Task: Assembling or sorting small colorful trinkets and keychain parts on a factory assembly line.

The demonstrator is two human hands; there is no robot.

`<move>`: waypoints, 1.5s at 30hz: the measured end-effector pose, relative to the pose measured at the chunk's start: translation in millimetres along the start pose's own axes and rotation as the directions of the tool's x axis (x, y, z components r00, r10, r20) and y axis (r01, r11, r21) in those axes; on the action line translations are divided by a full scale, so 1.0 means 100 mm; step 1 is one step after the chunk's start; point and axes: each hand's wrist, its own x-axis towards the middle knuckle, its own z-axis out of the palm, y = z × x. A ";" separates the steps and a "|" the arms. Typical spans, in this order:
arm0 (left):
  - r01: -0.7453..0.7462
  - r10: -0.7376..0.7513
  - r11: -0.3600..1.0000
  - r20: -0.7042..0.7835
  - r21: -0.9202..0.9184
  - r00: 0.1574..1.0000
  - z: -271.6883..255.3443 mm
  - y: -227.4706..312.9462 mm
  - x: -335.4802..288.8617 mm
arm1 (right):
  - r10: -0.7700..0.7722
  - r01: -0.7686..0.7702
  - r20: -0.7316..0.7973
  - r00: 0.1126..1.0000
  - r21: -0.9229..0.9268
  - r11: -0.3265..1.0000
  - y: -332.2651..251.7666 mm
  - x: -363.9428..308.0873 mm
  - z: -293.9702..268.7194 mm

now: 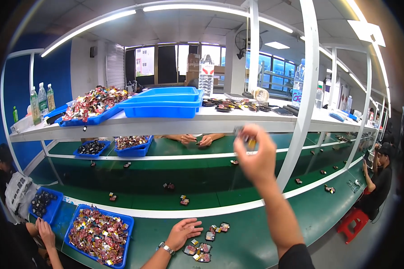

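Note:
My right hand [257, 154] is raised over the green belt, pinching a small dark electronic part [246, 136] with a yellow patch; motion blurs it. Low over the green bench [256, 246], my left hand [184, 231], with a metal watch at its wrist, has its fingers stretched out and holds nothing. Just right of those fingers lie several small black-framed electronic assemblies [204, 247], reddish with white and yellow bits. More of the same kind [217, 228] lie slightly farther off.
Left of my left hand stands a blue tray [131, 224] heaped with small parts; a blue bin [58, 210] of black parts is beyond it. A white shelf [166, 124] carries blue trays and bottles. White posts [296, 148] rise at right. Across the belt, another person's hands [197, 140] work.

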 end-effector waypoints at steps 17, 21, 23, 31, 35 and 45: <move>-0.172 0.217 0.954 -0.169 0.246 0.961 -0.05 -0.08 0.09 | 0.211 -0.223 0.239 0.948 0.024 0.974 0.74 -1.18 0.46; -0.213 0.353 0.868 -0.255 0.448 0.900 -0.15 -0.03 0.16 | 0.589 -0.413 0.573 0.570 -0.420 0.808 0.94 -2.27 1.02; -0.200 0.350 0.888 -0.325 0.414 0.878 -0.23 -0.01 0.14 | 0.641 -0.395 0.556 0.529 -0.507 0.766 0.81 -2.34 1.31; -0.225 0.355 0.910 -0.372 0.349 0.858 -0.21 -0.07 0.14 | 0.629 -0.398 0.566 0.533 -0.488 0.777 0.94 -2.49 1.48; -0.049 0.203 0.926 -0.385 0.373 0.900 -0.10 0.14 0.09 | 0.211 -0.434 0.768 0.605 0.095 0.896 0.69 -2.36 0.74; -0.098 0.254 0.877 -0.280 0.470 0.926 -0.12 0.01 0.45 | 0.341 -0.693 0.836 0.429 0.063 0.718 0.73 -2.61 0.28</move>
